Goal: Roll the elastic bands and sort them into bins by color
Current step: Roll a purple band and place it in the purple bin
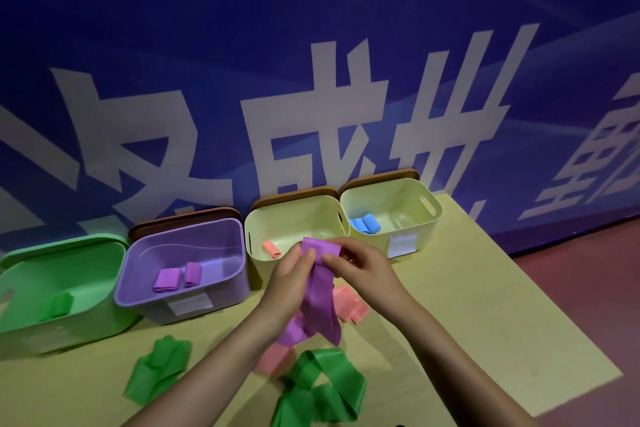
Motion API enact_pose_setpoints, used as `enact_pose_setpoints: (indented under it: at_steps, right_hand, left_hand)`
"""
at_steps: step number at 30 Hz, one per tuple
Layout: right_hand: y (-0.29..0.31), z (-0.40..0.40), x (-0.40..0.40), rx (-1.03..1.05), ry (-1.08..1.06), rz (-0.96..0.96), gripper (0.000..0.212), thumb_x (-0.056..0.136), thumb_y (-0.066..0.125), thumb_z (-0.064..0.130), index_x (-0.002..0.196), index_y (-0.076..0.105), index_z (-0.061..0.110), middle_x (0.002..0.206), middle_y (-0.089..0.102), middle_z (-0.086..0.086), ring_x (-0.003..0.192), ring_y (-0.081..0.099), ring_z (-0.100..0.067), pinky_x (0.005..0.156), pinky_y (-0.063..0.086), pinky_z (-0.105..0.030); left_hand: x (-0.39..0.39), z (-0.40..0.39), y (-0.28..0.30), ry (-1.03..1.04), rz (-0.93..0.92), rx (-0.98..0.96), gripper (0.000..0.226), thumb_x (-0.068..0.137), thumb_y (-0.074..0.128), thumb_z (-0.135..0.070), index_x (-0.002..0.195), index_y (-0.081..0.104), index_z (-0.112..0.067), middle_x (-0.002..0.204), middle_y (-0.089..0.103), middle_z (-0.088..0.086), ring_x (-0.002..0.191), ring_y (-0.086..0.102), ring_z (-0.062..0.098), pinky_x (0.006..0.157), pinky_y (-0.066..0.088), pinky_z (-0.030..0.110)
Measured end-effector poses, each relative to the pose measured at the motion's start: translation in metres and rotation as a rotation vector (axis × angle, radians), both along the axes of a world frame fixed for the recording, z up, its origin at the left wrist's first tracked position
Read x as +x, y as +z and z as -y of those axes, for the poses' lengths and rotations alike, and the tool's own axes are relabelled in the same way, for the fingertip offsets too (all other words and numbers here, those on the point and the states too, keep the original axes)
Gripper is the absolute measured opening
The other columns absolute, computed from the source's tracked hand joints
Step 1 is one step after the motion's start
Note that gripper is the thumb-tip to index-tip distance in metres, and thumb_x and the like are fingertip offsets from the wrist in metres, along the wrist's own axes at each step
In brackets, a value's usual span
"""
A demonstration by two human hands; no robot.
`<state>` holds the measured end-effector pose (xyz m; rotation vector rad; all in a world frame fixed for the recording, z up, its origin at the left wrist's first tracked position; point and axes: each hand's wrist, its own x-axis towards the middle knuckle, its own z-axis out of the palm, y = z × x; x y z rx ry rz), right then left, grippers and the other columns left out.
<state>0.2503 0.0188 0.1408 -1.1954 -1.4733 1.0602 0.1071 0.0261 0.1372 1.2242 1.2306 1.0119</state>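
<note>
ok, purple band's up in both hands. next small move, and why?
Probably start rolling from the top end: both hands pinch the purple band there, and the rest hangs loose, unrolled. The purple bin already holds two purple rolls.

Four bins (180,263) are standing; seven rolled bands (167,280) are lying inside. Five loose bands (157,371) are showing outside them.

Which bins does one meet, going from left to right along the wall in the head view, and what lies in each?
green bin with a green roll → purple bin with two purple rolls → cream bin with one pink roll → cream bin with blue rolls
</note>
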Motion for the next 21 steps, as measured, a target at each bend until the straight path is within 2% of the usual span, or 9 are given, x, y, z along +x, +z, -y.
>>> enact_pose_setpoints:
  at_steps: [2, 4, 6, 8, 10, 12, 15, 17, 21]
  right_hand:
    - [-0.001, -0.003, -0.003, 0.024, -0.022, 0.058, 0.012, 0.087, 0.065, 0.008, 0.081, 0.070, 0.017, 0.065, 0.061, -0.001, 0.061, 0.052, -0.005, 0.060, 0.041, -0.016]
    - [-0.002, -0.006, -0.004, 0.107, -0.077, 0.164, 0.008, 0.085, 0.066, 0.016, 0.082, 0.072, 0.011, 0.069, 0.064, -0.008, 0.061, 0.052, -0.009, 0.059, 0.042, -0.022]
    - [-0.003, -0.008, -0.006, 0.215, -0.120, 0.296, 0.016, 0.082, 0.063, 0.026, 0.085, 0.073, 0.014, 0.070, 0.064, -0.003, 0.064, 0.053, -0.012, 0.062, 0.043, -0.026]
    - [-0.001, -0.010, -0.008, 0.275, -0.141, 0.329, 0.017, 0.081, 0.061, 0.026, 0.087, 0.073, 0.016, 0.070, 0.062, -0.001, 0.066, 0.053, -0.014, 0.062, 0.043, -0.027]
    - [0.000, -0.011, -0.007, 0.318, -0.172, 0.310, 0.015, 0.083, 0.062, 0.025, 0.090, 0.073, 0.019, 0.069, 0.061, -0.001, 0.066, 0.052, -0.013, 0.062, 0.044, -0.027]
    - [0.001, -0.012, -0.006, 0.360, -0.174, 0.286, 0.016, 0.085, 0.062, 0.026, 0.095, 0.074, 0.022, 0.071, 0.062, -0.001, 0.067, 0.053, -0.013, 0.063, 0.045, -0.028]
    - [0.003, -0.014, -0.006, 0.403, -0.145, 0.283, 0.019, 0.086, 0.062, 0.024, 0.102, 0.073, 0.024, 0.075, 0.062, -0.001, 0.068, 0.053, -0.012, 0.066, 0.045, -0.027]
    - [0.003, -0.014, -0.007, 0.448, -0.135, 0.321, 0.023, 0.086, 0.063, 0.020, 0.106, 0.072, 0.025, 0.077, 0.061, 0.001, 0.070, 0.052, -0.009, 0.066, 0.045, -0.024]
    - [-0.001, -0.015, -0.008, 0.546, -0.125, 0.421, 0.027, 0.090, 0.055, 0.024, 0.111, 0.071, 0.020, 0.083, 0.059, 0.001, 0.078, 0.054, -0.008, 0.069, 0.043, -0.019]
  left_hand:
    - [0.003, 0.000, -0.001, 0.025, -0.120, 0.082, 0.021, 0.101, 0.040, -0.016, 0.093, 0.059, -0.018, 0.089, 0.065, 0.005, 0.086, 0.059, 0.019, 0.081, 0.046, 0.032]
    - [0.005, 0.000, -0.002, 0.054, -0.227, 0.158, 0.021, 0.101, 0.039, -0.016, 0.095, 0.058, -0.010, 0.085, 0.063, 0.007, 0.082, 0.059, 0.023, 0.075, 0.047, 0.034]
    - [0.006, -0.001, -0.001, 0.088, -0.283, 0.206, 0.022, 0.101, 0.039, -0.017, 0.096, 0.058, -0.005, 0.083, 0.062, 0.010, 0.081, 0.059, 0.025, 0.073, 0.047, 0.037]
    - [0.006, -0.005, 0.000, 0.100, -0.274, 0.218, 0.021, 0.100, 0.041, -0.016, 0.095, 0.059, -0.006, 0.083, 0.063, 0.012, 0.077, 0.059, 0.023, 0.070, 0.046, 0.037]
    - [0.004, -0.007, 0.005, 0.059, -0.190, 0.198, 0.020, 0.100, 0.043, -0.016, 0.097, 0.062, -0.010, 0.087, 0.065, 0.012, 0.078, 0.059, 0.020, 0.071, 0.046, 0.034]
    - [0.001, -0.007, 0.007, 0.010, -0.007, 0.119, 0.017, 0.098, 0.049, -0.019, 0.101, 0.065, -0.014, 0.092, 0.068, 0.011, 0.083, 0.063, 0.022, 0.075, 0.049, 0.037]
    - [-0.004, -0.004, 0.007, 0.043, 0.276, -0.097, 0.024, 0.089, 0.056, -0.030, 0.099, 0.066, -0.010, 0.078, 0.070, 0.014, 0.071, 0.067, 0.027, 0.063, 0.054, 0.038]
    - [-0.005, -0.002, 0.007, 0.043, 0.295, -0.166, 0.025, 0.095, 0.051, -0.029, 0.098, 0.066, -0.009, 0.072, 0.069, 0.017, 0.065, 0.066, 0.028, 0.058, 0.055, 0.034]
    - [-0.007, 0.000, 0.008, 0.006, 0.358, -0.185, 0.029, 0.099, 0.037, -0.022, 0.104, 0.063, -0.008, 0.077, 0.071, 0.013, 0.069, 0.067, 0.021, 0.061, 0.053, 0.034]
